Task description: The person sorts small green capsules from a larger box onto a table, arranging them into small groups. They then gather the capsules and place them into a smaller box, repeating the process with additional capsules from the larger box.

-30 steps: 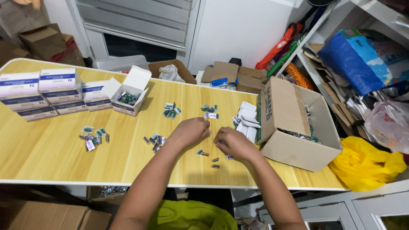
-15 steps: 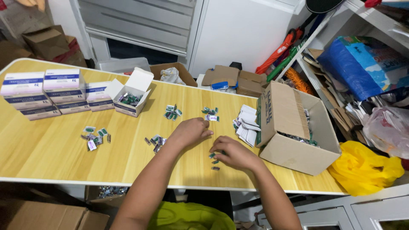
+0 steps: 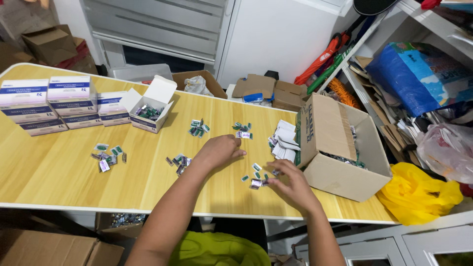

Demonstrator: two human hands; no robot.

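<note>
Small green-and-white packets (image 3: 256,176) lie loose on the pale wooden table (image 3: 59,177), a little cluster between the two hands and just left of the open cardboard box (image 3: 345,157). Head view, the only one: the right hand (image 3: 293,184) rests with its fingertips (image 3: 270,182) drawn together on the near edge of the cluster, touching a packet or two — whether one is actually pinched I cannot tell. The left hand (image 3: 221,150) lies loosely curled with its knuckles up just above the cluster, its fingers partly closed and nothing visible in them. The packets look light, flat and thin, likely to slide on the smooth top — best taken by the edges between thumb and forefinger. Other small piles (image 3: 108,155) sit further left, near stacked white boxes (image 3: 47,106) and one open white box (image 3: 150,111).
</note>
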